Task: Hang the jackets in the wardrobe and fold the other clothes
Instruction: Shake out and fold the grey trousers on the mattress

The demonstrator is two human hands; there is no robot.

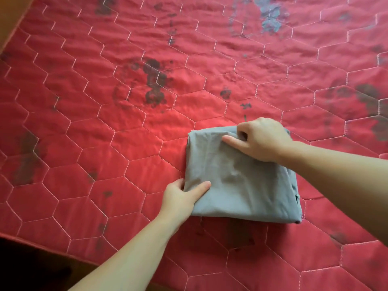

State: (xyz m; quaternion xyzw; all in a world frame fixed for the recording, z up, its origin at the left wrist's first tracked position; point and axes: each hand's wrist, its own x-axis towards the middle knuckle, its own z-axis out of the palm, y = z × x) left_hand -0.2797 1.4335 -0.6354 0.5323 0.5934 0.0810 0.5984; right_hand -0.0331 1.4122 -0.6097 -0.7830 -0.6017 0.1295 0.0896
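A folded grey garment [241, 177] lies on a bed covered by a red quilted bedspread [126, 85], right of centre and toward the near side. The bed's near-left edge [42, 246] runs diagonally across the lower-left corner, with dark shadow below it; the far-left edge shows at the top-left corner against an orange-brown surface [10, 15]. Broad stretches of bare quilt lie to the left of the garment and beyond it, stitched in pale hexagon lines and printed with faded dark and blue-grey blotches. To the right, the quilt runs out of view.

The garment is folded into a compact, roughly square bundle of several layers. Its top face is mostly smooth, with soft creases and a small dimple near the middle. Stacked layer edges show along its right side, and its near edge casts a shadow on the quilt.

The left hand [180, 198] grips the near-left corner, thumb on top of the cloth and the other fingers tucked beneath the edge. The right hand [264, 139] holds the far edge near the far-right corner, its fingers curled around a bunched fold of cloth, with the thumb lying across the top. Both forearms are bare.
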